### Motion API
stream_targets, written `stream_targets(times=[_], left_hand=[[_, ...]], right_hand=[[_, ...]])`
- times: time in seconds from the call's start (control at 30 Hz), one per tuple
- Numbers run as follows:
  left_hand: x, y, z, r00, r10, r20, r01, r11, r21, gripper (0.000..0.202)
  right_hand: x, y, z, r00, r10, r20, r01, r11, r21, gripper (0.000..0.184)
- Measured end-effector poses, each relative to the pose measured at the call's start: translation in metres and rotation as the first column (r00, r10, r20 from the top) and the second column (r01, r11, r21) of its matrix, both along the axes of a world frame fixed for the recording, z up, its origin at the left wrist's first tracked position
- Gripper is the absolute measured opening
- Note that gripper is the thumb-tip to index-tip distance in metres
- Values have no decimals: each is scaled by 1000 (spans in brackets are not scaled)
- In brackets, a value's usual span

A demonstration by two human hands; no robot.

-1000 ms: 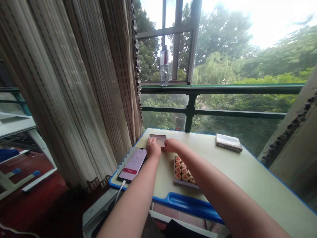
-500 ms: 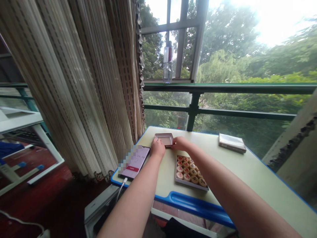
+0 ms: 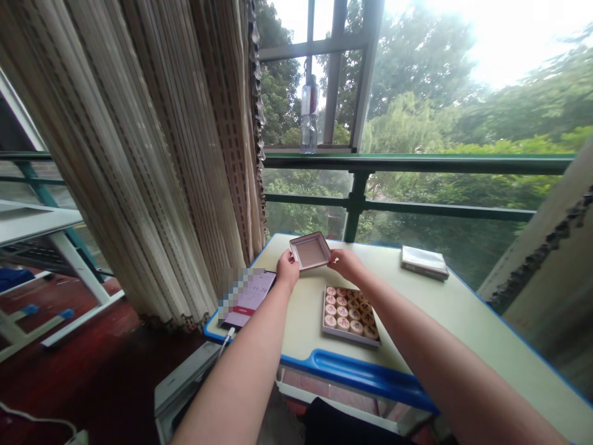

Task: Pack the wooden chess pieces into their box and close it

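Note:
Both of my hands hold a shallow box lid [image 3: 310, 251] tilted up above the far left part of the desk [image 3: 430, 315]. My left hand [image 3: 287, 271] grips its left edge and my right hand [image 3: 343, 262] grips its right edge. The lid's hollow inside faces me. Just in front of my hands, a flat box [image 3: 351, 315] lies on the desk, filled with several round wooden chess pieces marked in red and dark characters.
A phone [image 3: 246, 297] with a lit screen and a cable lies at the desk's left edge by the curtain [image 3: 152, 154]. A small closed box [image 3: 424, 261] rests at the far right. A bottle [image 3: 308, 114] stands on the window ledge behind the green railing [image 3: 417, 164].
The lid lay flat on the desk under my hands a second ago; now both hands have lifted and tilted it up. The view shifted a little.

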State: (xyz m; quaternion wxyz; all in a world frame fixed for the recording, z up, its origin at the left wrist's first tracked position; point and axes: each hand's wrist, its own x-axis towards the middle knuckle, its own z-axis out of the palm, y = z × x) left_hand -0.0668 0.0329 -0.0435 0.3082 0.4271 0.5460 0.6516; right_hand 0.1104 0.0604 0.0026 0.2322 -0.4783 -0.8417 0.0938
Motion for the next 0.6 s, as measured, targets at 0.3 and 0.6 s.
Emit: stream_targets(times=[0.3,0.6], left_hand=[[9,-5,1,989,-110,104,104,993,57,55],[20,-26,11,949,-285,134,267,954,139,36]], right_hand=[[26,-20,-5,967,-87,-240,65,993,-100,18],[38,-35,1,843,-125,-523,20,979,-203,40]])
